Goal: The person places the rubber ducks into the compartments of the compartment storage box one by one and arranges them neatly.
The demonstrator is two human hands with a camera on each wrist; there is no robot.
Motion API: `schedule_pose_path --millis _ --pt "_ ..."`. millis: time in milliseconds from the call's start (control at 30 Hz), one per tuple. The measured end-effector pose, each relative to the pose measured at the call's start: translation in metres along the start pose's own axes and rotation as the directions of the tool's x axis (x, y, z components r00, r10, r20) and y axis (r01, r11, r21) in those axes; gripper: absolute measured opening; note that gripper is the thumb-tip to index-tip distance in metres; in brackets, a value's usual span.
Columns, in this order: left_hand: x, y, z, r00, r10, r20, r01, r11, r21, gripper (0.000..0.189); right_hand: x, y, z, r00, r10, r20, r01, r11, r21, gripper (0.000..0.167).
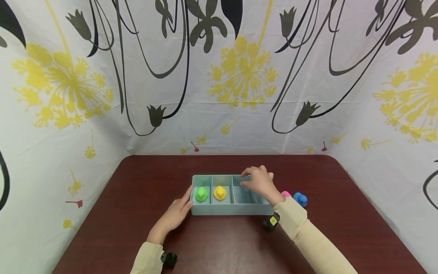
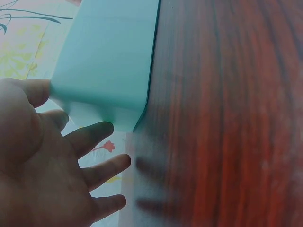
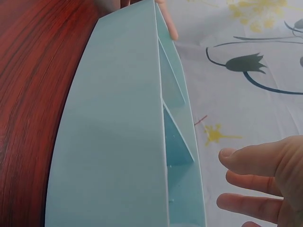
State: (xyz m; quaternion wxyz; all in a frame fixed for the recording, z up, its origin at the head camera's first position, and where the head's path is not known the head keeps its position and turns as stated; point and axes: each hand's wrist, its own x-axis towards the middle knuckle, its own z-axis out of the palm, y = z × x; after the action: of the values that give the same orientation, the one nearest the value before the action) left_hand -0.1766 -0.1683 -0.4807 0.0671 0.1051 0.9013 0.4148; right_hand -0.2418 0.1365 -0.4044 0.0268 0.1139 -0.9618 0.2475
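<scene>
A pale teal divided box (image 1: 229, 209) stands on the table, its long side towards me. A green toy duck (image 1: 201, 194) sits in its leftmost compartment, and a yellow toy duck (image 1: 220, 193) in the one beside it. My left hand (image 1: 176, 213) rests against the box's left end with fingers spread. Over the right part of the box hovers my right hand (image 1: 261, 182), thumb and fingers apart; in the right wrist view, nothing shows between them. That hand hides part of the rightmost compartment. A blue toy duck (image 1: 300, 199) lies to the right of the box.
Next to the blue duck is a pink toy (image 1: 286, 194), partly hidden behind my right wrist. The dark red wooden table (image 1: 219, 247) ends at a patterned white cloth (image 1: 219, 125) that hangs behind it and at both sides.
</scene>
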Motion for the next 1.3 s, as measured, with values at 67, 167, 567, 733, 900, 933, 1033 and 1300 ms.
schedule_pose_path --millis 67,167,567,733,900,933,1033,1300 --pt "0.0 0.0 0.0 1.0 0.0 -0.001 0.0 1.0 -0.001 0.057 -0.001 0.003 -0.002 1.0 0.005 0.004 -0.005 1.0 0.009 0.028" --pt "0.0 0.0 0.001 1.0 0.004 -0.004 -0.004 1.0 0.005 0.057 -0.003 0.007 -0.004 1.0 0.014 0.007 -0.014 1.0 0.025 0.028" --pt "-0.002 -0.001 0.001 1.0 0.0 0.002 0.0 1.0 -0.001 0.057 -0.008 0.018 -0.011 1.0 0.032 0.0 -0.032 0.998 0.045 0.028" --pt "-0.002 0.001 0.0 1.0 0.003 0.006 -0.003 1.0 -0.009 0.057 -0.01 0.025 -0.017 0.999 0.035 -0.008 -0.034 0.998 0.049 0.027" --pt "0.0 0.001 0.0 1.0 0.003 0.002 -0.003 1.0 -0.007 0.057 -0.014 0.034 -0.024 0.999 0.046 0.005 -0.046 0.997 0.068 0.028" --pt "0.0 0.001 -0.001 1.0 0.005 0.001 -0.005 1.0 -0.005 0.057 -0.014 0.036 -0.025 0.999 0.05 0.007 -0.05 0.996 0.067 0.028" --pt "0.001 0.001 0.0 1.0 0.011 -0.002 -0.011 1.0 -0.003 0.057 -0.015 0.041 -0.027 0.998 0.07 0.009 -0.07 0.996 0.06 0.029" --pt "-0.002 0.0 0.001 1.0 0.006 0.0 -0.006 1.0 0.001 0.058 -0.018 0.054 -0.031 0.996 0.084 -0.007 -0.083 0.995 0.055 0.029"
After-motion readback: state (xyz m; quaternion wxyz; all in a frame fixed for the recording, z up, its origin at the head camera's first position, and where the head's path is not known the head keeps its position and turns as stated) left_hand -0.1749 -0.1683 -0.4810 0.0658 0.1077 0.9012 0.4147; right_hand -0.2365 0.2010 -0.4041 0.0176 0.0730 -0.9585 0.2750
